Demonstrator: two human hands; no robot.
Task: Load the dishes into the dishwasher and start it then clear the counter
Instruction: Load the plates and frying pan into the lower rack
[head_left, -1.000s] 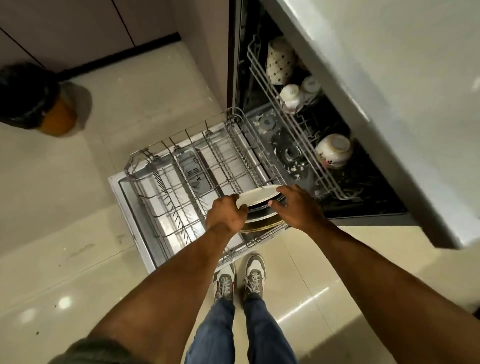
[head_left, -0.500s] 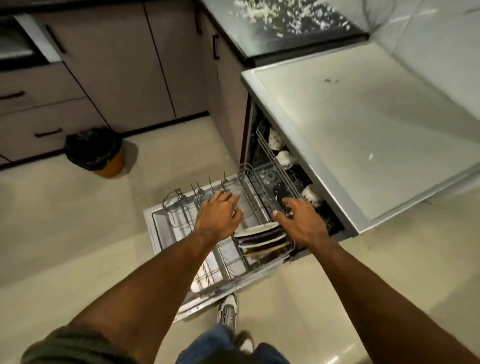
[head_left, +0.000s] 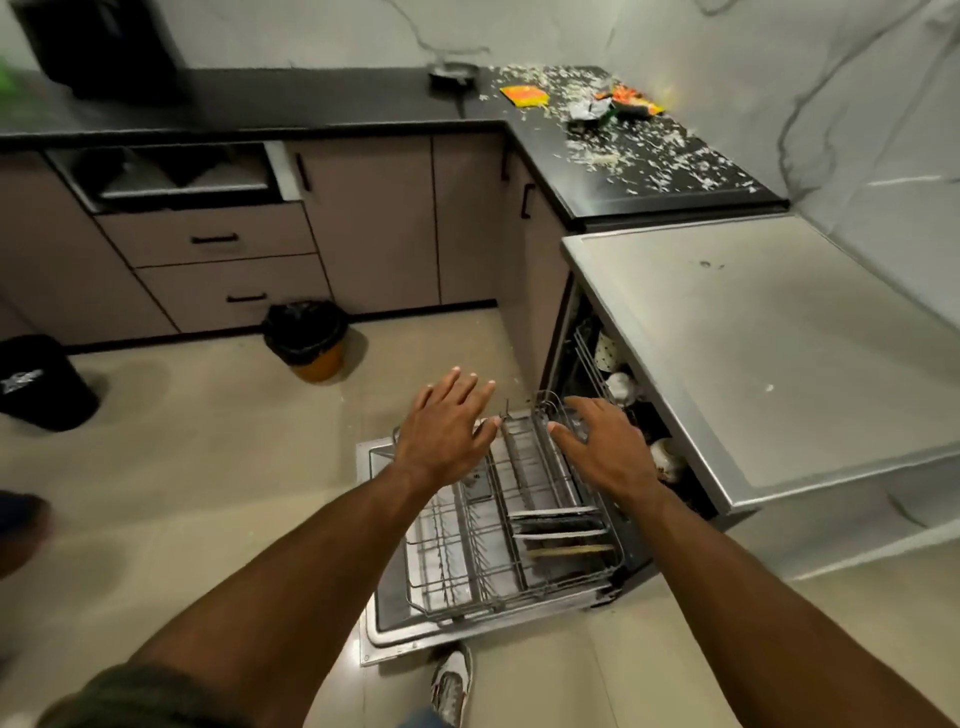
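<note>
Dishwasher (head_left: 582, 332) is standing open at four o'clock in the view, its door (head_left: 384, 618) lying flat and its lower rack (head_left: 467, 571) sitting pulled out over it. Three plates (head_left: 558, 532) are standing on edge in the rack's right side, at about five o'clock. Cups (head_left: 621, 387) are sitting in the upper rack (head_left: 589, 364) inside. Both hands are hovering above the lower rack holding nothing: the left hand (head_left: 447, 431) with fingers spread wide, the right hand (head_left: 602, 447) flat with fingers straight. The black counter (head_left: 337, 104) at one o'clock is carrying pale crumbs (head_left: 623, 150) and bright wrappers (head_left: 628, 101). Loading appears to be ending; next likely calls for pushing the lower rack in, lifting the door, starting the machine.
</note>
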